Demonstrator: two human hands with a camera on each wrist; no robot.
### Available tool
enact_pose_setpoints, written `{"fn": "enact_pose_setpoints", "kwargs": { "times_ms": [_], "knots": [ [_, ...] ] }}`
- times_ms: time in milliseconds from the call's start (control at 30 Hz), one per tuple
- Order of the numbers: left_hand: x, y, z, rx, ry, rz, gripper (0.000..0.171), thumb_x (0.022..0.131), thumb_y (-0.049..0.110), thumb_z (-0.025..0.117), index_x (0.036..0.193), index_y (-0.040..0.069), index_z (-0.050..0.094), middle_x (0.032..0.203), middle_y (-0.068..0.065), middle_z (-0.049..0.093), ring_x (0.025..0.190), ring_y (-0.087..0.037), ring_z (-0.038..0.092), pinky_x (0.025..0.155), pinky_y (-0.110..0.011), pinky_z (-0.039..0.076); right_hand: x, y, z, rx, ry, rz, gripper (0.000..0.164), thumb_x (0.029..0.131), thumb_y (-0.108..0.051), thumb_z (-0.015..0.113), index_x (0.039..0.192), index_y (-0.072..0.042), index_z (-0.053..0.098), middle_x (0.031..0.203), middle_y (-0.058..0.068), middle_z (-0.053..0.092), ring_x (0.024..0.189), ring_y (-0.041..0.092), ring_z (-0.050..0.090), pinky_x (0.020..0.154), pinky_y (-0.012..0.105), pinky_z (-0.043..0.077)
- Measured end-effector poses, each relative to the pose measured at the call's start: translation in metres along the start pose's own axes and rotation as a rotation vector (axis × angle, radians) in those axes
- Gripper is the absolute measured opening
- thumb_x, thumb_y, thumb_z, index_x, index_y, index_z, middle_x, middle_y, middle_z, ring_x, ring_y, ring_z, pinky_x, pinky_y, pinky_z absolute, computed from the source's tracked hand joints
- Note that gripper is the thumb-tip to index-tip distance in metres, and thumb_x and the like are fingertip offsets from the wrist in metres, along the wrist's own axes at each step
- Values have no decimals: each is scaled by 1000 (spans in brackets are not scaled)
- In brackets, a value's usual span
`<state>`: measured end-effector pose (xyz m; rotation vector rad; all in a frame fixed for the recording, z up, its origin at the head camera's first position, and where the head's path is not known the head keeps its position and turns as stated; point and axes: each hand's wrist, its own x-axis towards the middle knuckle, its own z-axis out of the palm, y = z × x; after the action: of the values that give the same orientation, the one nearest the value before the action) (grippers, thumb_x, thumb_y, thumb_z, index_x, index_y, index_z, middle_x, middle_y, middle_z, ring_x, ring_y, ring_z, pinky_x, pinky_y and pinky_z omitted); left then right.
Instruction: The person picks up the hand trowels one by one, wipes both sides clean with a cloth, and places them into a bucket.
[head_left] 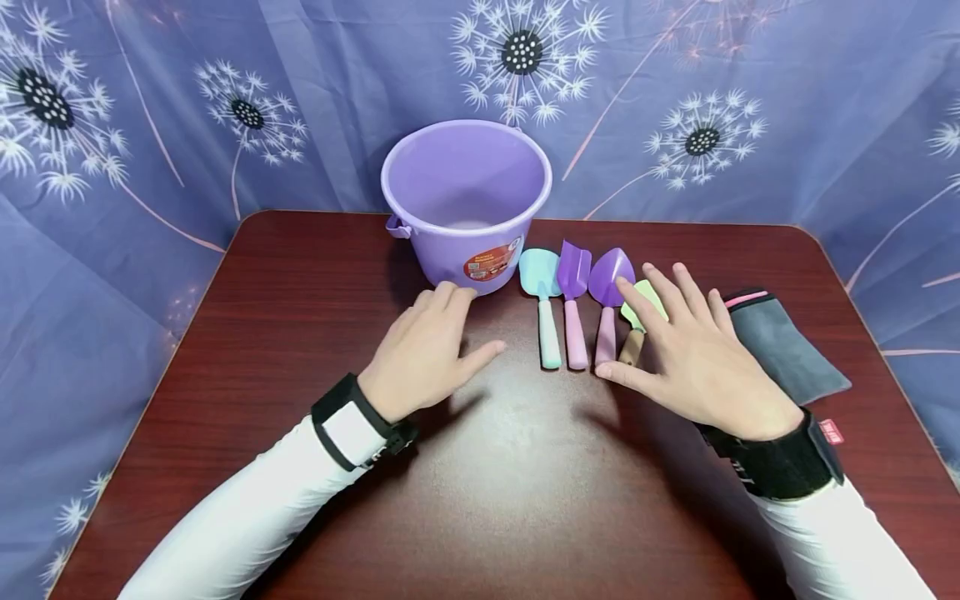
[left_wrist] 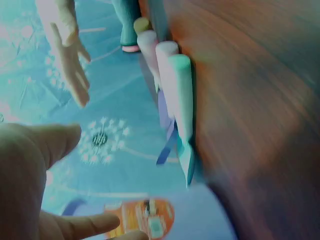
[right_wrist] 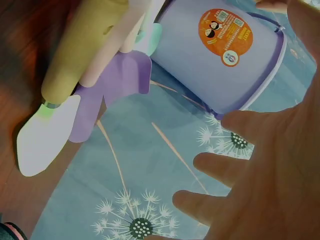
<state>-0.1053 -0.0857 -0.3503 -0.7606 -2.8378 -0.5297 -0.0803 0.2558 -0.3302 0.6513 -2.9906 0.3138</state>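
Curtain point(head_left: 337, 83): hung across the top of the frame.
Desk point(head_left: 517, 500): filled the middle and bottom, dark red-brown.
Bucket point(head_left: 442, 250): purple, stood upright at upper centre.
Right hand point(head_left: 697, 358): right of centre, fingers spread wide, holding nothing, over the green shovel point(head_left: 632, 315).
Left hand point(head_left: 423, 354): left of centre, fingers extended, grasping nothing, near the bucket; contact could not be told.
Pouch point(head_left: 787, 346): grey, right side.
Other tools: blue shovel point(head_left: 540, 271), purple fork point(head_left: 574, 271), purple shovel point(head_left: 609, 279), in a row right of centre.
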Motion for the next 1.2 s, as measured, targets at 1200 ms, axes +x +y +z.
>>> {"fn": "enact_pose_setpoints", "kwargs": {
  "times_ms": [1200],
  "knots": [
    [78,53,90,-65,-282,-281,48,97,49,68,114,5,58,95,-7,66,86,-29,72,71,-46,58,-58,142,-44,20,-166,564,95,109,-63,37,162,13,14,152,51,20,133,72,25,102,83,23]
  ]
}}
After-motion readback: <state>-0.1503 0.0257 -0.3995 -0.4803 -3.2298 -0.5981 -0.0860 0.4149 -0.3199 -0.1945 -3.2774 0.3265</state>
